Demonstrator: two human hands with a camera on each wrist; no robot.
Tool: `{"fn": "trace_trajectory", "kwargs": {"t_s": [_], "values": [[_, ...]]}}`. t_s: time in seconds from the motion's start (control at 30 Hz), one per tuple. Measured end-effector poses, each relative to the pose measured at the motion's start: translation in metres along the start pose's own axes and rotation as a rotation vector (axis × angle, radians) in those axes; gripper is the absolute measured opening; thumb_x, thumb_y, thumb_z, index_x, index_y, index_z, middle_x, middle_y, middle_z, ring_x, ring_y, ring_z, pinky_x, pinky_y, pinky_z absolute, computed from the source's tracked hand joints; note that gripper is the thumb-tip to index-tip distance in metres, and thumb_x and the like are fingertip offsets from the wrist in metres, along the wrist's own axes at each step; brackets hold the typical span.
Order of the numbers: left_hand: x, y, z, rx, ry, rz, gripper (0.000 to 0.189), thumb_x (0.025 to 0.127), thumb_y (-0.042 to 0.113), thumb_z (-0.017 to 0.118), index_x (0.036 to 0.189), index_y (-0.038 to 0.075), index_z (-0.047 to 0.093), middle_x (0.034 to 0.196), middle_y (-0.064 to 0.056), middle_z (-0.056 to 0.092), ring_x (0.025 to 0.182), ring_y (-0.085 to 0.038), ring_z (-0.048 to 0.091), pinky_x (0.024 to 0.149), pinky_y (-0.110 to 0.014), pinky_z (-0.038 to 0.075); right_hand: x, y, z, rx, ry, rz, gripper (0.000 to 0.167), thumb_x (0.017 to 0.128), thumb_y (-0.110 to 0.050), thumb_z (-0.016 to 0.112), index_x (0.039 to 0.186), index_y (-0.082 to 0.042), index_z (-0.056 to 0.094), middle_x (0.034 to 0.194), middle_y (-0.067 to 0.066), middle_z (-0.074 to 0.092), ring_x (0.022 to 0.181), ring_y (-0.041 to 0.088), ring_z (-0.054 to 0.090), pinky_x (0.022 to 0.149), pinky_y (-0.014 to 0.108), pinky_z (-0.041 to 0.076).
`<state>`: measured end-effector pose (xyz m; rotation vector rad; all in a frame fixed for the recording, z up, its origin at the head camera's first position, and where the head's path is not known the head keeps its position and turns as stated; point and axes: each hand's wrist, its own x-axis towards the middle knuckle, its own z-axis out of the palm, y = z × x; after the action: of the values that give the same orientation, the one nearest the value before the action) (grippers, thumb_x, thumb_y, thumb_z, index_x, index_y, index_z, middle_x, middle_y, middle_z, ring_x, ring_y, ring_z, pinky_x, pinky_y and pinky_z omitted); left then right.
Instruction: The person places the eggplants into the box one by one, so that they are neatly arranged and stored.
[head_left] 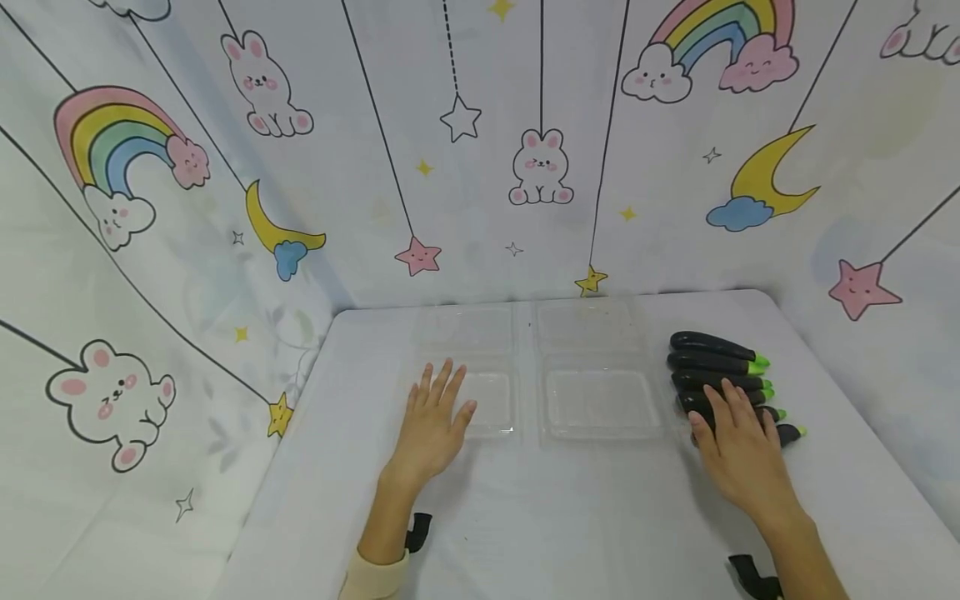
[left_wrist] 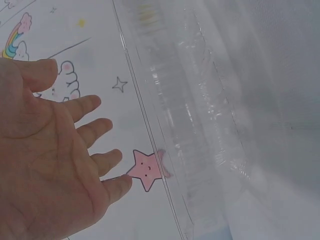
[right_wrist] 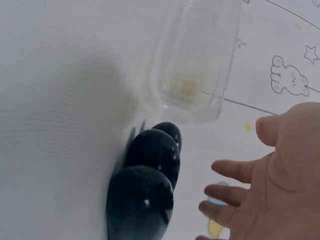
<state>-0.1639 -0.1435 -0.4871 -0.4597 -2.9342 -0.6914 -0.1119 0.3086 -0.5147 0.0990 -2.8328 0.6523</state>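
Note:
Two clear plastic boxes with raised lids stand side by side on the table: the left box and the right box. My left hand hovers at the left box's near left side, fingers spread and holding nothing. In the left wrist view, the palm faces the clear wall of the box. Several dark eggplants with bright green tips lie in a column at the right. Over the nearest ones is my right hand, its fingers extended and partly hiding them. The right wrist view shows the rounded ends of eggplants below that hand.
The white-covered table ends at a cloth backdrop printed with rabbits, stars and rainbows. Box lids lie toward the back edge. A black strap end sticks out beside the left wrist, another beside the right.

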Motion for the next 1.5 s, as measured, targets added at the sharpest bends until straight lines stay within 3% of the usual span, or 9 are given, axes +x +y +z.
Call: {"fn": "trace_trajectory", "kwargs": {"t_s": [0.23, 0.5, 0.83, 1.2, 1.5], "values": [[0.002, 0.006, 0.002, -0.022, 0.016, 0.04, 0.063, 0.113, 0.048, 0.035, 0.166, 0.016, 0.028, 0.173, -0.01, 0.019, 0.16, -0.04, 0.006, 0.124, -0.064, 0.011, -0.003, 0.002, -0.001, 0.02, 0.082, 0.053, 0.061, 0.115, -0.035, 0.035, 0.155, 0.011, 0.033, 0.164, 0.037, 0.02, 0.152, 0.057, 0.015, 0.114, 0.079, 0.002], [0.006, 0.012, 0.009, -0.058, -0.028, 0.06, 0.065, 0.112, 0.052, 0.032, 0.167, 0.018, 0.024, 0.174, -0.006, 0.016, 0.16, -0.037, 0.002, 0.125, -0.062, 0.006, -0.007, 0.01, -0.001, 0.048, 0.151, 0.104, 0.061, 0.115, -0.034, 0.036, 0.153, 0.014, 0.035, 0.161, 0.041, 0.021, 0.146, 0.063, 0.021, 0.114, 0.079, 0.01], [0.01, 0.025, 0.011, -0.066, -0.042, 0.08, 0.067, 0.112, 0.054, 0.032, 0.167, 0.017, 0.025, 0.173, -0.007, 0.02, 0.16, -0.037, 0.004, 0.126, -0.06, 0.007, -0.012, 0.02, 0.001, 0.095, 0.127, 0.16, 0.063, 0.115, -0.034, 0.034, 0.153, 0.016, 0.031, 0.162, 0.043, 0.014, 0.144, 0.067, 0.02, 0.11, 0.079, 0.018], [0.019, 0.038, 0.02, -0.169, -0.029, 0.101, 0.064, 0.113, 0.047, 0.034, 0.166, 0.013, 0.027, 0.172, -0.008, 0.023, 0.16, -0.037, 0.008, 0.126, -0.058, 0.015, -0.017, 0.03, -0.007, 0.112, 0.127, 0.323, 0.067, 0.113, -0.037, 0.035, 0.156, 0.013, 0.027, 0.161, 0.044, 0.01, 0.144, 0.069, 0.016, 0.104, 0.084, 0.021], [0.026, 0.051, 0.027, -0.272, -0.048, 0.031, 0.062, 0.113, 0.044, 0.037, 0.164, 0.009, 0.03, 0.171, -0.011, 0.025, 0.16, -0.036, 0.011, 0.126, -0.055, 0.017, -0.016, 0.034, -0.018, 0.056, 0.087, 0.419, 0.076, 0.11, -0.044, 0.041, 0.157, 0.013, 0.023, 0.153, 0.048, 0.022, 0.123, 0.075, 0.036, 0.088, 0.084, 0.035]]}}
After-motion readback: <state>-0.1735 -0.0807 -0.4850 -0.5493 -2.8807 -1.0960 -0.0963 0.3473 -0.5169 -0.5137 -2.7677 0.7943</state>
